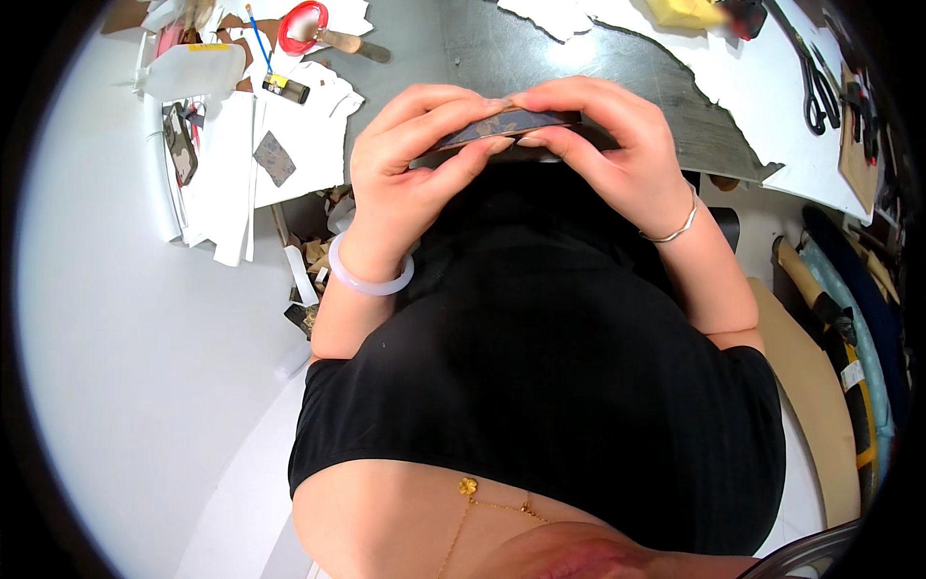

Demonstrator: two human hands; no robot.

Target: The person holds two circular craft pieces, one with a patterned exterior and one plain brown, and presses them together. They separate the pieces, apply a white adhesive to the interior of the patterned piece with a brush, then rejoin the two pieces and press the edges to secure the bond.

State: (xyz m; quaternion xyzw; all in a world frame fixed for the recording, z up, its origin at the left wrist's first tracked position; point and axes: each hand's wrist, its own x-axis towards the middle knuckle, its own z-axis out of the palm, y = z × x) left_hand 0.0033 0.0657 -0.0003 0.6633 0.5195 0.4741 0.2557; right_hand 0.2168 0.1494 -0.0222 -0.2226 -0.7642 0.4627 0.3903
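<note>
Both my hands grip a narrow strip (503,124) with a mottled brown and grey-blue surface, held level over the front edge of the grey work surface (656,96). My left hand (415,150) has its thumb beneath and fingers along the top of the strip. My right hand (617,145) pinches the other end the same way, so the fingertips of both hands nearly meet at the middle. A small mottled grey piece (274,157) lies on white paper left of my left hand.
At back left are a red ring-shaped item (297,27), a wooden handle (342,43), a blue pen-like stick (258,39), a black-and-yellow tool (286,89) and scraps. Black scissors (820,96) and a yellow object (680,12) lie at right. Rolled materials (839,280) stand below.
</note>
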